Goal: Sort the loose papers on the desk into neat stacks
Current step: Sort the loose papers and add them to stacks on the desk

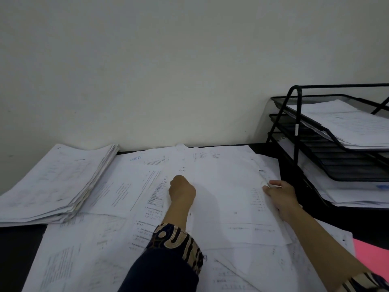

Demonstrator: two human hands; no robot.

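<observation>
the left hand (182,190) rests curled on the top sheet (227,199) of the loose papers (101,245) at centre, while the right hand (281,197) pinches that sheet's 3 o'clock edge. a neat stack (52,182) sits at 9 o'clock, a black mesh tray rack (299,131) at 3 o'clock, with bare black desk (16,249) at 8 o'clock.

No legible text on the loose papers (221,186) (print too blurred, blue stamp incl.).

a: where's the left hand (182,190)?
b: centre of the frame, fingers curled under, knuckles up, dark patterned sleeve (168,256) below it.
a: and the right hand (281,196)?
b: right of centre, forearm bare, fingers and thumb pinching a sheet's edge.
</observation>
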